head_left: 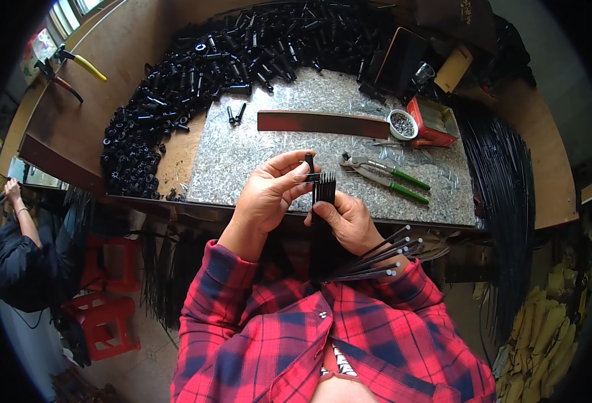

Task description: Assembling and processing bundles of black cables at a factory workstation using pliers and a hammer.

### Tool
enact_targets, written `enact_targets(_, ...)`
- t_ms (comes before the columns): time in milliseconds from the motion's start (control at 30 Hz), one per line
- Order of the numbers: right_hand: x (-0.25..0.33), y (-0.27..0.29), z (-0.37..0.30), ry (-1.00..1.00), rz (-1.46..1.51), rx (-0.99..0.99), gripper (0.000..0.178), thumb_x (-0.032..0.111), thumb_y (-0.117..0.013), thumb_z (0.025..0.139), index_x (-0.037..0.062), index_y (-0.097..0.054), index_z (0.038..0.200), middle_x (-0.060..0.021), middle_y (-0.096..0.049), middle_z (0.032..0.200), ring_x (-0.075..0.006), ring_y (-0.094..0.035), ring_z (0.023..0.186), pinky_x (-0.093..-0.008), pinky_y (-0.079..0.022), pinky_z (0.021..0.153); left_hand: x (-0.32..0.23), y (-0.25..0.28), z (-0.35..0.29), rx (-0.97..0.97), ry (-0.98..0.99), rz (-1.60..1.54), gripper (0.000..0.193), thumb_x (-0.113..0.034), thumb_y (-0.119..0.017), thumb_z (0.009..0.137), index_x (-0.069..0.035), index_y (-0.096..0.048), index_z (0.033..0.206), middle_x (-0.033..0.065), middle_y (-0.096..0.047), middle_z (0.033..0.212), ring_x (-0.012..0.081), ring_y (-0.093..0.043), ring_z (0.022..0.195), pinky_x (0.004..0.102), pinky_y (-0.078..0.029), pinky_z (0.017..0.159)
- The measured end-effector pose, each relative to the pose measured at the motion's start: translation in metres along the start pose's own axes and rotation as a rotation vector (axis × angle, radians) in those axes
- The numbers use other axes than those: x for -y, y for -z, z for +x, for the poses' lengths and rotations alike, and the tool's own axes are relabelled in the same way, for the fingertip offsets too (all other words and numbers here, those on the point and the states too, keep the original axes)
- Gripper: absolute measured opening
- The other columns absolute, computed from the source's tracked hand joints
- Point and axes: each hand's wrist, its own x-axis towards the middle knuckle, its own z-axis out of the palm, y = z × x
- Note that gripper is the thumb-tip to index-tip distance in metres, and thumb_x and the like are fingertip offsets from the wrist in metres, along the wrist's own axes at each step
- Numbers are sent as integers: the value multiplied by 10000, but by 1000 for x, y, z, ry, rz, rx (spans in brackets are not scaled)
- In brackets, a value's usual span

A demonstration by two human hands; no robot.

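My left hand (272,187) pinches a small black tubular piece (309,161) upright between thumb and fingers. A few thin wire-like strands stick out beside it, too fine to make out. In my right hand (350,224) is a flat bundle of slim black ribs (323,191), thumb across the front, with narrow tips fanned upward. The two hands are close together, the black piece beside the rib tips. Below, the bundle runs down toward my lap. Several dark rods with pale round ends (393,254) lie across my right forearm.
Green-handled cutting pliers (383,176), a dark red strip (323,123), a white cup of small metal bits (402,125) and a red box (433,122) lie on the speckled board (242,161). Black plastic parts (235,54) heap behind. At left, another person (21,228) works near red stools (105,326).
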Motion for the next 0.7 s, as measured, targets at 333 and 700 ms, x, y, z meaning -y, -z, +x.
enact_targets(333,2,0,-1,10,-17,-3,250,250,-530,965,16,-613,940,-22,-660,779,-82,-584,738,-242,-451,693,2,8,-3,111,-14,23,280,-41,-619,875,9,-599,1150,134,-635,1119,211,-621,1008,329,-511,868)
enact_targets(700,5,0,-2,-5,-7,-18,242,240,-546,958,11,-624,961,-27,-661,777,-89,-599,741,-242,-465,684,-4,-13,-24,61,-110,321,288,-14,-632,859,16,-592,1143,107,-646,1091,160,-616,990,286,-492,875)
